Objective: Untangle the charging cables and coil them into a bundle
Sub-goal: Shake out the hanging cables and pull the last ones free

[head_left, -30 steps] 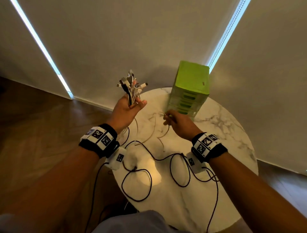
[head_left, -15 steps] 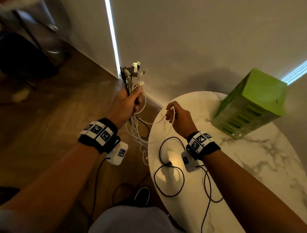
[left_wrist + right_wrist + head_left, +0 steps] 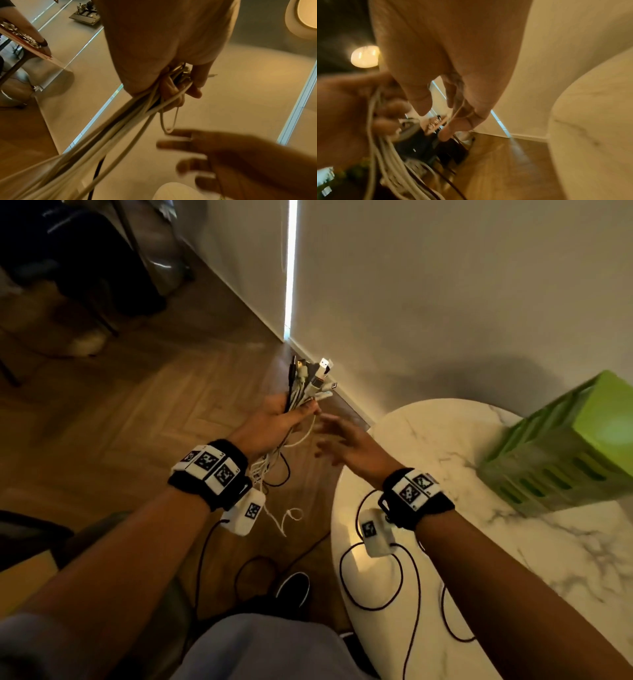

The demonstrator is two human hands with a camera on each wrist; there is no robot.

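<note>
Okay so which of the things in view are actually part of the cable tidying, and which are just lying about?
Part of the job:
- bunch of white and black charging cables, plugs up, gripped by the left hand
- right hand, fingers spread, beside the bunch

Just lying about:
- green plastic drawer box
- round white marble table
- thin black wires from the wrist cameras

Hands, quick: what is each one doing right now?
Left hand: grips the charging cables just below their plugs, the rest hanging down.
Right hand: open, fingers spread beside the bundle; a thin strand may cross them, too blurred to tell.
</note>
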